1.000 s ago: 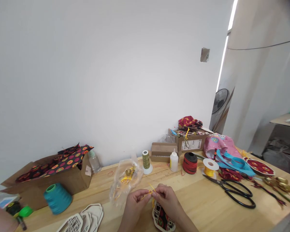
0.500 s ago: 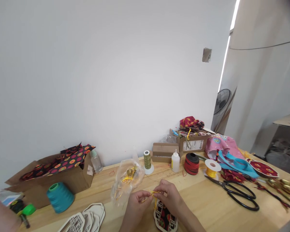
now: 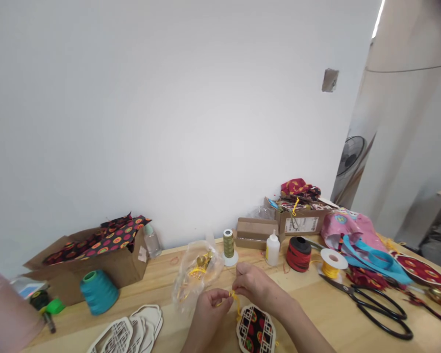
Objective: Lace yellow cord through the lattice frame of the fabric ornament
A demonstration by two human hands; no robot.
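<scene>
A thin yellow cord [image 3: 238, 305] runs between my two hands. My left hand [image 3: 212, 310] pinches it between thumb and forefinger. Beside it, my right hand [image 3: 255, 286] has its fingers closed at the cord's upper part; the fingertips are partly hidden. Below my right hand, a lattice-edged ornament [image 3: 256, 329] with dark patterned fabric lies on the table, and the cord hangs down to its top edge. Just beyond my left hand sits a clear plastic bag [image 3: 196, 274] with yellow cords and brass-coloured bells.
Black-handled scissors [image 3: 377, 304], a yellow cord spool [image 3: 330, 264], a red thread spool [image 3: 299, 254] and a white glue bottle [image 3: 272, 249] stand to the right. Pale lattice frames [image 3: 132, 331], a teal thread cone [image 3: 99, 292] and a cardboard box [image 3: 91, 274] of fabric are left.
My right hand has risen slightly away from the ornament, uncovering more of it. My left hand keeps its pinch on the cord. The whole view has shifted slightly.
</scene>
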